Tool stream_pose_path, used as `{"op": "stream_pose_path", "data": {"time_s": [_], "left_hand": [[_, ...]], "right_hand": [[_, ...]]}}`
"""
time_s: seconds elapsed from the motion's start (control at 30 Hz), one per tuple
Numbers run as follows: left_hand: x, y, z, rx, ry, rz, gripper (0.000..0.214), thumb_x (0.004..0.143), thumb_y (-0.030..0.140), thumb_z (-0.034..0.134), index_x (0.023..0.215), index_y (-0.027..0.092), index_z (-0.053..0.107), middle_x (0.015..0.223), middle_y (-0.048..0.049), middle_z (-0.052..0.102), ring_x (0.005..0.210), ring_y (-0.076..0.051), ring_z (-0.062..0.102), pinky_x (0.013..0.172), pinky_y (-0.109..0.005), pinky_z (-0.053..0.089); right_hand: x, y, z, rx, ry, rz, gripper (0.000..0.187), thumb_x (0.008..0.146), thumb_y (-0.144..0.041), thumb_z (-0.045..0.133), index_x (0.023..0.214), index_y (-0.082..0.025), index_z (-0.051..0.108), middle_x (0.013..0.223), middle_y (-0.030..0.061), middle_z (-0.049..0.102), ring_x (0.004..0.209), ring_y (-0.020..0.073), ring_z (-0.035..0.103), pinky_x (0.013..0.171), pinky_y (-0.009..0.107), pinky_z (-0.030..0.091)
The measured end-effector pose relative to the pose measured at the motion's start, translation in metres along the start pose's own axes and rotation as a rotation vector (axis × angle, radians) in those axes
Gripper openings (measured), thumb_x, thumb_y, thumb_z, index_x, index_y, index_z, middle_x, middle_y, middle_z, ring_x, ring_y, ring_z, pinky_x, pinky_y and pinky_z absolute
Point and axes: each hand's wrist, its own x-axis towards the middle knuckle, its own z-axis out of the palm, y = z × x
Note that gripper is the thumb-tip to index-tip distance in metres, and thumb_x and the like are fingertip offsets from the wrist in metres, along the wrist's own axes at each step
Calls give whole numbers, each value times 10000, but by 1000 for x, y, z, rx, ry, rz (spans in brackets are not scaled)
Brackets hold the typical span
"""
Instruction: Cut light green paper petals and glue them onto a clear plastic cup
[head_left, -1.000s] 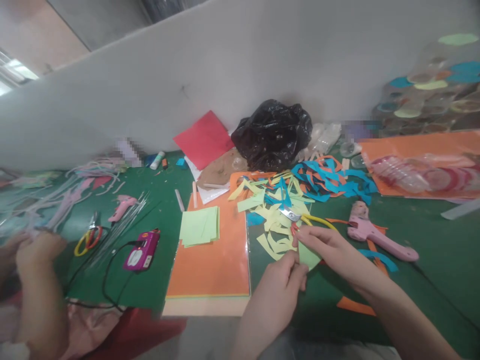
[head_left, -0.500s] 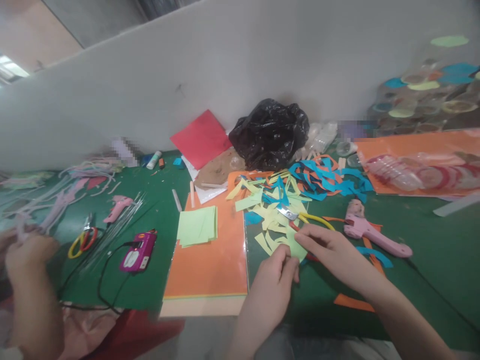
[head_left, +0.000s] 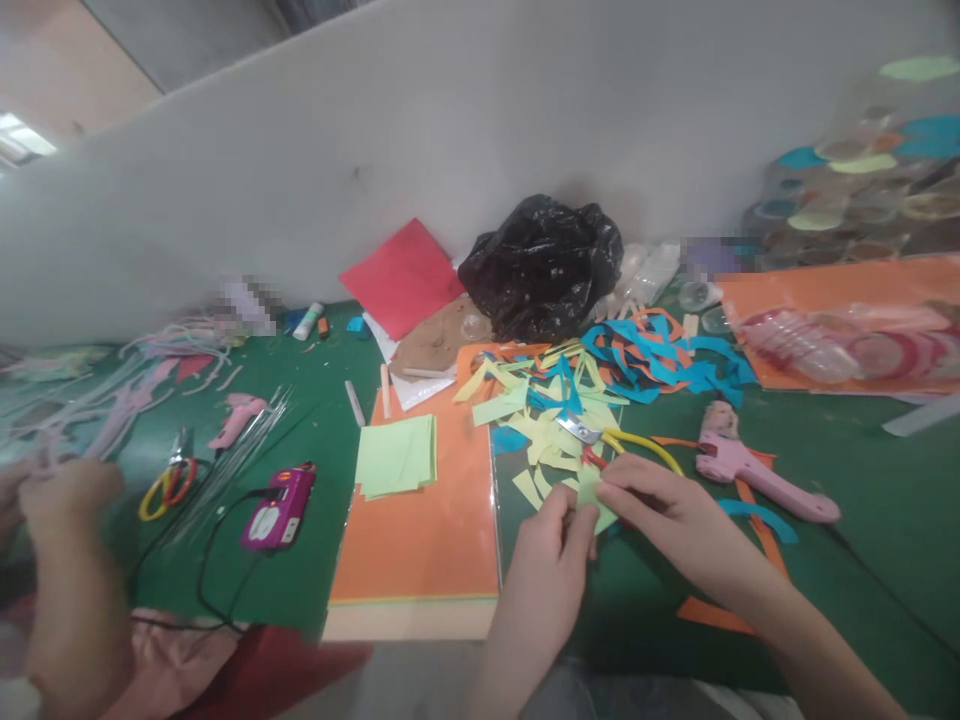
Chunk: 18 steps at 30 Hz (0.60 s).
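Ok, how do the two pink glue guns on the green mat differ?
The glue gun by the right hand looks larger in view than the glue gun at the mat's left. The first lies beside blue and orange paper strips; the second lies beside a bundle of thin clear rods. Both are pink and lie on the green mat.

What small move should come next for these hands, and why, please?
Probably the right hand should take the scissors next, while the left hand holds the pale green paper steady. The scissors lie just beyond the right fingers, so they are easy to reach, and both hands are pinching the paper, with cut paper strips all around it.
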Motion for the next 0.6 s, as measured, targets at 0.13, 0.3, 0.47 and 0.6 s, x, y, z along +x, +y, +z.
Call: {"op": "stream_pose_path", "data": {"time_s": [0.13,0.3,0.47,0.6], "left_hand": [[1,-6,-3,-33,111,37,345,992,520,394,794,238,373,733,37,366,693,-137,382,707,-242,395],[-2,-12,-14,-78,280,-13,364,967,597,419,893,246,483,828,-12,509,827,-174,504,813,-265,453],[-6,-20,-20,-183,362,-54,347,946,587,489,1052,258,522,958,-55,588,926,-194,562,878,-295,482],[-3,-25,-22,-236,324,-56,368,940,605,491,1040,251,514,977,-68,602,953,-202,583,872,-297,483]], "right_hand": [[4,11,-9,-423,189,-80,288,1013,-394,463,1005,-240,706,1093,73,694,1026,249,619,920,370,457],[9,24,3,-1218,187,-5,208,964,-310,572,1018,-143,683,1008,169,669,938,331,610,774,412,447],[9,29,14,-1371,219,-42,189,962,-297,587,932,-116,632,908,163,628,874,327,597,721,393,444],[10,34,17,-1350,255,-59,128,976,-201,519,967,-101,599,873,151,615,840,311,601,742,394,453]]}}
